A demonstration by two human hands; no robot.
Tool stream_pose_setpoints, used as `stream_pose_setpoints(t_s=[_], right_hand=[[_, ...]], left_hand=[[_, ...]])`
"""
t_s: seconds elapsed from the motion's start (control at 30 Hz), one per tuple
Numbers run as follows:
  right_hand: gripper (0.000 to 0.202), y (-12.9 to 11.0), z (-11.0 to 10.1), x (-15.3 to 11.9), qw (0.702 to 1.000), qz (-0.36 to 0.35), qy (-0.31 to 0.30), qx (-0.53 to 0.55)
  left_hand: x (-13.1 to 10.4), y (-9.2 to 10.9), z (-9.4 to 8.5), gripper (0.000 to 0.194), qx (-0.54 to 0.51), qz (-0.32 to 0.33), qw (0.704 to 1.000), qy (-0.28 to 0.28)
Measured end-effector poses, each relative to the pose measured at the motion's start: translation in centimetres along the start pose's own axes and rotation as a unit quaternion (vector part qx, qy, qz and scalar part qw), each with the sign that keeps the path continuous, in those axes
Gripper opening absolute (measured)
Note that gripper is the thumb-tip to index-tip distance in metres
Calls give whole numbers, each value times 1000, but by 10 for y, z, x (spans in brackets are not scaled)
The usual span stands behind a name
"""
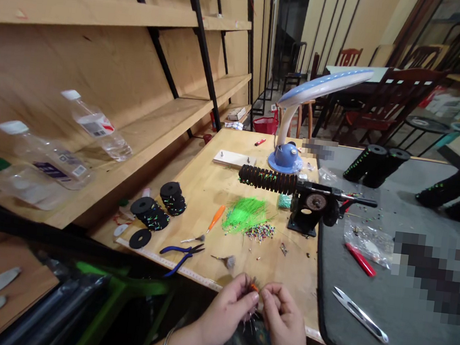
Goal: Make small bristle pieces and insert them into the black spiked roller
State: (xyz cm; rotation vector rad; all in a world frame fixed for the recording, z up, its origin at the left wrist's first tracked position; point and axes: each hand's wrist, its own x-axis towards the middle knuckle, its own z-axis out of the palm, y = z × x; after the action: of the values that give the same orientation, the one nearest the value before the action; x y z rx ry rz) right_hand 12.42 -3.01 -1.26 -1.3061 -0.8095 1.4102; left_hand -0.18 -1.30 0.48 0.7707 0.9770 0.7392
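Note:
At the table's front edge, my left hand (227,312) pinches a small bundle of thin dark strands with an orange part (254,287). Close beside it on the right, my right hand (284,324) has thumb and forefinger pressed together; what they hold is too small to make out. Beyond the hands lie green strands (245,215) and a pile of coloured beads (260,231). A black winding device (311,204) with a ribbed black roll (268,179) stands behind them. Blue-handled pliers (182,253) and an orange-handled tool (216,218) are to the left.
A blue lamp (285,158) stands at the back. Black foam spools (149,213) sit at the left. On the grey mat (325,283) lie silver snips (360,314) and a red tool (360,260). Wooden shelves (170,116) with plastic bottles (102,127) line the left side.

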Motion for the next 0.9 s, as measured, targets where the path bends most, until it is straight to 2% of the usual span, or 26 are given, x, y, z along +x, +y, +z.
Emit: stream_pose_setpoints(t_s=[0.17,0.43,0.53,0.67,0.9], right_hand=[[54,-2,4,2,1000,20,5,15],[53,8,2,3,1000,5,-10,-18],[51,6,3,3,999,-10,-14,-37],[49,2,5,5,998,-20,-20,-48],[52,0,6,8,999,4,-20,-45]], left_hand=[[5,-3,1,41,-51,-18,998,24],[10,-8,1,41,-95,5,993,66],[11,-7,0,39,-64,25,995,70],[13,-5,-2,33,20,84,994,74],[15,-5,-5,23,114,141,980,78]])
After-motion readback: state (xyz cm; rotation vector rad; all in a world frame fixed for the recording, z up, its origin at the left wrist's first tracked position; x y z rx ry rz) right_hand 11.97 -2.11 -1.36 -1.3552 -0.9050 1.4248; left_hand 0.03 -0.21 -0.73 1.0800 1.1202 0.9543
